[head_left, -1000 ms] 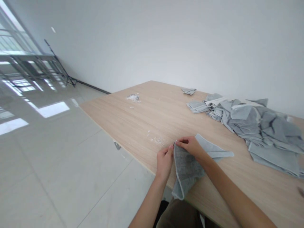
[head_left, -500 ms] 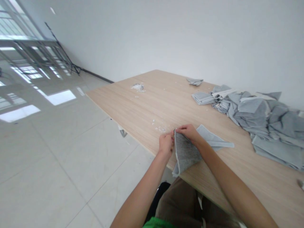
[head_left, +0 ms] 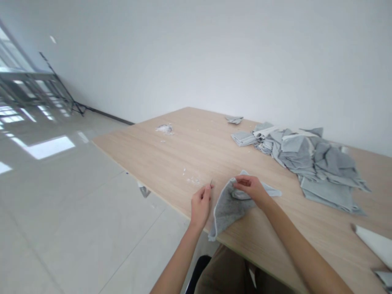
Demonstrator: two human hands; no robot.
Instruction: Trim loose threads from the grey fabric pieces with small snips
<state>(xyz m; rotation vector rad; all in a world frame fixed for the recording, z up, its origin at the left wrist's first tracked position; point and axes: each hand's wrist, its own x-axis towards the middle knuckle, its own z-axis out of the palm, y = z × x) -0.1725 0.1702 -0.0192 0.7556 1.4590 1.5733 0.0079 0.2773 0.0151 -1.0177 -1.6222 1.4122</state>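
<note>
My right hand [head_left: 249, 187] pinches the upper edge of a grey cloth [head_left: 230, 210], which lies folded on the table near its front edge. One lower corner of the cloth hangs at the table's rim. Just left of the cloth and apart from it, my left hand [head_left: 201, 204] has its fingers closed. A small thin pointed thing [head_left: 211, 182] sticks up from those fingertips; its kind is too small to make out. A lighter grey cloth part [head_left: 271, 190] lies behind my right wrist, and I cannot tell whether it is the same piece.
A heap of grey cloths [head_left: 309, 153] lies on the table [head_left: 196, 147] at the right, against the wall. A small folded cloth [head_left: 234, 119] is farther back. White scraps [head_left: 165, 129] are piled at the far left, and more bits [head_left: 193, 179] lie near my left hand.
My left hand has come away from the cloth to the left, with the thin pointed thing now showing. My right hand still grips the cloth, whose top edge has bent over. The view has shifted.
</note>
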